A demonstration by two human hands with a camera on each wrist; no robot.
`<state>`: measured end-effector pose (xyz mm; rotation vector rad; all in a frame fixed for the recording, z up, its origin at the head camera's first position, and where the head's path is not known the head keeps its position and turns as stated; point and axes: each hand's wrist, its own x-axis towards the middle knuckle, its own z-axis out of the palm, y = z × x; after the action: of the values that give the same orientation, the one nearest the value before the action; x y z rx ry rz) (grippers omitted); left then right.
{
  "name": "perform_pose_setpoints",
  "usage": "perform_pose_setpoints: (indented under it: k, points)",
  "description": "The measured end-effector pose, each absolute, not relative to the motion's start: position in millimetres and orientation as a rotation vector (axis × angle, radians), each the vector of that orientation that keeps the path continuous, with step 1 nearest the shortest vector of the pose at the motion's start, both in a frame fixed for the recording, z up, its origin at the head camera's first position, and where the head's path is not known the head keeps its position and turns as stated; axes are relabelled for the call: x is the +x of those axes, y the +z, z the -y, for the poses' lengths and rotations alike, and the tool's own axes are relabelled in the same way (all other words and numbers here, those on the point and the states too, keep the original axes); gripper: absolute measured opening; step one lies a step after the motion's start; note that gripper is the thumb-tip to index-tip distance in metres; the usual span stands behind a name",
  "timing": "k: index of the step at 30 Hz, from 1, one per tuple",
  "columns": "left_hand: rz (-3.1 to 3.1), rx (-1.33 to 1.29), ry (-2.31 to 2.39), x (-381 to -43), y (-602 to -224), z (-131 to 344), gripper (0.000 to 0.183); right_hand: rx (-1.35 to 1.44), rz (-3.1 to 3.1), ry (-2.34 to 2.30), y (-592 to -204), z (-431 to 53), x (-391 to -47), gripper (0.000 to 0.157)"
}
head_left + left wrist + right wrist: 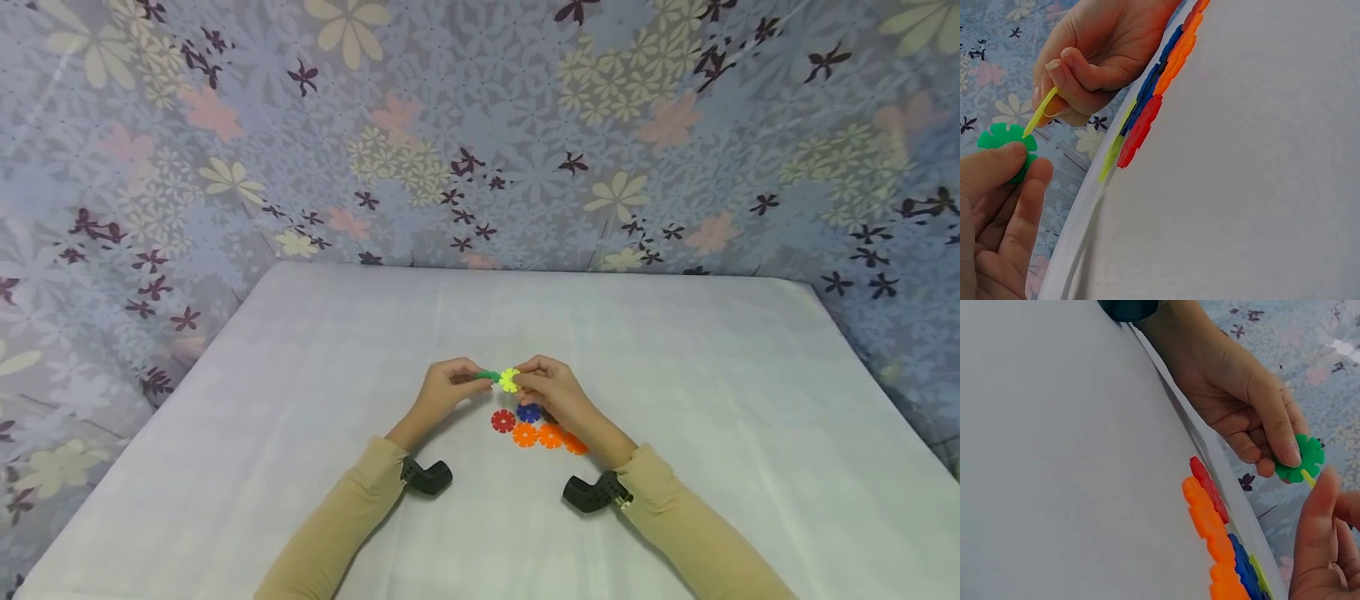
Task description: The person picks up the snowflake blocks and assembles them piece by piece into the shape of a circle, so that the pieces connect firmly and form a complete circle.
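Observation:
My left hand pinches a green notched plastic disc between thumb and fingers. In my right hand a yellow notched disc is gripped by its edge. The two discs meet rim to rim, the yellow one set across the green one at an angle, its edge at a notch of the green in the left wrist view. Both are held up above the table. Just below the right hand lie a red disc, a blue disc and several orange discs, partly hidden by that hand.
A white cloth covers the table, with a flower-patterned cloth hanging behind it. Yellow discs lie beyond the blue and red ones in the left wrist view. Black wrist mounts sit at both sleeve cuffs.

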<state>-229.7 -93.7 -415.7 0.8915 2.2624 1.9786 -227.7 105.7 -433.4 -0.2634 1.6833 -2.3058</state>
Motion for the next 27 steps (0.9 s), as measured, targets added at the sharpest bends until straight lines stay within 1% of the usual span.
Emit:
perform_pose_setpoints:
  k: [5,11,14,18,27]
  points:
    - [-2.227,0.926,1.986,-229.0,-415.2,93.1,0.006,-0.253,-1.677,-2.318,-432.1,-104.6,-226.9,0.006]
    - [-2.233,0.967,1.967,-226.9,-415.5,93.4,0.01,-0.305,-1.669,-2.35,-435.0,-102.6,-225.9,0.006]
    - [-2.23,1.006,1.964,-226.7,-415.9,91.9,0.007,-0.303,-1.645,-2.367,-436.5,-102.7,-225.4,0.004]
    - [-2.265,1.022,1.939,-226.0,-416.0,90.8,0.005,-0.333,-1.636,-2.364,-438.9,-103.3,-225.9,0.006]
    - [-2.351,1.058,1.88,-223.9,-414.7,90.9,0.004,-0.325,-1.633,-2.335,-441.8,-102.9,-225.7,0.006]
